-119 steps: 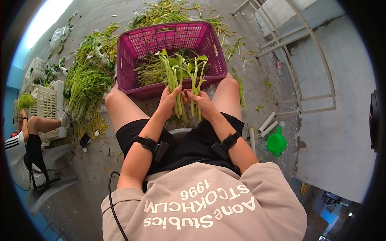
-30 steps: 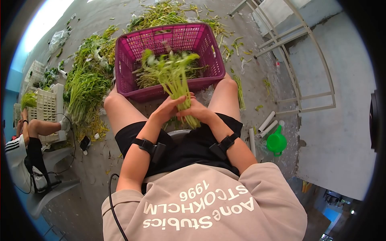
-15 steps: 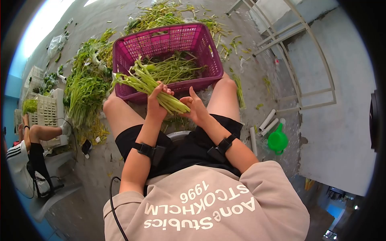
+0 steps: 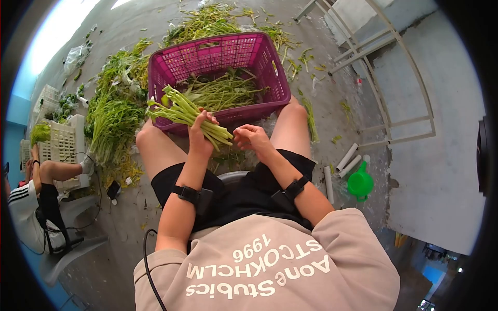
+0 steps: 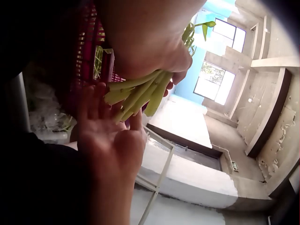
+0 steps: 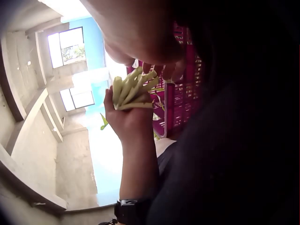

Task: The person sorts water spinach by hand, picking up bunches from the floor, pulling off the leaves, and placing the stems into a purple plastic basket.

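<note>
A bunch of leafy green stalks point(image 4: 179, 109) is gripped in my left hand point(image 4: 199, 136), fingers wrapped round it. It slants across the near left corner of a purple plastic crate point(image 4: 179, 62), leaves toward the left and bare ends toward the right. My right hand point(image 4: 253, 139) is just beside those ends, holding nothing, fingers loosely bent. In the left wrist view the right hand's palm point(image 5: 110, 136) faces the stalk ends point(image 5: 136, 96). More loose green stalks point(image 4: 223, 90) lie inside the crate.
Heaps of greens point(image 4: 114, 109) cover the floor to the left and behind the crate. Another person point(image 4: 39, 192) sits at far left by white crates point(image 4: 62, 142). On the right are a metal frame point(image 4: 386, 78), white pipes point(image 4: 347, 160) and a green plastic vessel point(image 4: 360, 182).
Stalks held in both hands earlier are now one bunch in my left hand, tilted left. My right hand has let go and drawn slightly away from the ends.
</note>
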The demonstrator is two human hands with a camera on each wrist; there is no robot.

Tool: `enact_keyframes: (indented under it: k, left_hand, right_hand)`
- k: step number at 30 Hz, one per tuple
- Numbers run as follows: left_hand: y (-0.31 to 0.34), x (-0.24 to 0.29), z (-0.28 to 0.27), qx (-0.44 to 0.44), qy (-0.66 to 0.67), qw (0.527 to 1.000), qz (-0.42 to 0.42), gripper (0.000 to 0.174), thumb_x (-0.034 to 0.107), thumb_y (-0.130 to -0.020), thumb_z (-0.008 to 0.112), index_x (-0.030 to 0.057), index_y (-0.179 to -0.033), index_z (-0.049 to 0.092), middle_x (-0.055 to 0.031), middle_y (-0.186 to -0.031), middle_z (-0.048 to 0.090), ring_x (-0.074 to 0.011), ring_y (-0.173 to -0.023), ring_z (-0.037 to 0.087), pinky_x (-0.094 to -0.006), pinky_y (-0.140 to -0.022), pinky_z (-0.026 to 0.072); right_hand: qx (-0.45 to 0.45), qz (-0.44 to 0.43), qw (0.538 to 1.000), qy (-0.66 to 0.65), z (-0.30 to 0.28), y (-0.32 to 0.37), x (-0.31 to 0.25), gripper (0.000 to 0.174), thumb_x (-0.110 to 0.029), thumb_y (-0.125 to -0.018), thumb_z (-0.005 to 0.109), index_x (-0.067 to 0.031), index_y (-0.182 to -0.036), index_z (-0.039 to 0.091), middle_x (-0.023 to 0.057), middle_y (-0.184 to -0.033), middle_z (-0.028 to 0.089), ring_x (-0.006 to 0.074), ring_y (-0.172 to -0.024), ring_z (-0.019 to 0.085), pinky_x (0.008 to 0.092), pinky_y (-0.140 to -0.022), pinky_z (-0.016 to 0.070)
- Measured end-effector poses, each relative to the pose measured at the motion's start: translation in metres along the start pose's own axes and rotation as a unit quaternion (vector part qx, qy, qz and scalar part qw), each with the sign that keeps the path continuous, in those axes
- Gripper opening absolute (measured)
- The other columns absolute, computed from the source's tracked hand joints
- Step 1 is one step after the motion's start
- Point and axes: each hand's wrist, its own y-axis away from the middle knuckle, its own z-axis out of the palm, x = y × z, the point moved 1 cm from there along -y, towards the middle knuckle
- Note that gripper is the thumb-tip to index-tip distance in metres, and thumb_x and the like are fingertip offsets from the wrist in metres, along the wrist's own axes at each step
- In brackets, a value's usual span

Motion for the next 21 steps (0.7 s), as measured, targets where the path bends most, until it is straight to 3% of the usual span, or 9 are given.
enact_keyframes:
  k: [2,3,10,13,15,21]
  left_hand:
    - [-0.002,0.005,-0.005,0.003,0.007,1.000,-0.004,0.021,0.006,-0.093,0.061,0.0087,-0.111,0.050,-0.0049,-0.083,0.056,-0.0174,-0.078,0.058,-0.0309,-0.073,0.0503]
    - [-0.003,0.006,-0.007,0.005,0.009,1.000,-0.002,0.021,0.006,-0.093,0.061,0.0090,-0.111,0.050,-0.0050,-0.083,0.056,-0.0176,-0.078,0.058,-0.0309,-0.073,0.0504]
    - [-0.001,-0.002,-0.002,-0.014,0.003,1.000,-0.006,0.018,0.006,-0.095,0.060,0.0095,-0.110,0.051,-0.0056,-0.083,0.056,-0.0182,-0.078,0.058,-0.0317,-0.074,0.0509]
    - [-0.001,-0.002,-0.002,-0.006,0.009,1.000,-0.014,0.017,0.007,-0.095,0.060,0.0101,-0.109,0.051,-0.0055,-0.084,0.056,-0.0182,-0.079,0.059,-0.0326,-0.075,0.0509]
    - [0.000,-0.004,-0.002,-0.009,0.016,1.000,-0.022,0.017,0.007,-0.095,0.060,0.0104,-0.109,0.051,-0.0051,-0.084,0.056,-0.0180,-0.078,0.058,-0.0328,-0.075,0.0508]
    - [0.003,-0.012,0.002,-0.024,0.013,0.999,-0.016,0.017,0.007,-0.095,0.060,0.0111,-0.109,0.050,-0.0037,-0.081,0.054,-0.0168,-0.075,0.056,-0.0322,-0.074,0.0493]
  right_hand:
    - [-0.100,0.003,0.994,0.050,-0.001,0.001,-0.002,0.021,-0.022,-0.096,0.062,-0.0034,-0.104,0.068,0.0032,-0.084,0.068,0.0099,-0.070,0.063,0.0254,-0.064,0.0525]
    - [-0.108,0.008,0.993,0.047,0.002,0.001,0.001,0.023,-0.021,-0.096,0.063,-0.0012,-0.108,0.067,0.0051,-0.087,0.068,0.0099,-0.069,0.063,0.0248,-0.062,0.0527]
    - [-0.115,0.012,0.992,0.046,0.008,0.001,0.002,0.022,-0.020,-0.095,0.064,-0.0013,-0.107,0.066,0.0039,-0.085,0.067,0.0092,-0.065,0.064,0.0234,-0.057,0.0528]
    - [-0.111,0.001,0.994,0.002,0.008,-0.001,0.006,0.019,-0.018,-0.094,0.064,-0.0008,-0.101,0.067,0.0028,-0.081,0.066,0.0084,-0.061,0.061,0.0230,-0.053,0.0502]
    - [-0.090,-0.053,0.994,0.009,0.007,-0.003,0.007,0.014,-0.013,-0.091,0.063,-0.0003,-0.093,0.068,0.0025,-0.074,0.064,0.0070,-0.056,0.058,0.0223,-0.049,0.0458]
    - [-0.031,-0.068,0.997,0.016,0.008,-0.006,0.014,0.012,-0.007,-0.086,0.061,0.0003,-0.083,0.069,0.0030,-0.065,0.063,0.0063,-0.049,0.053,0.0215,-0.044,0.0416]
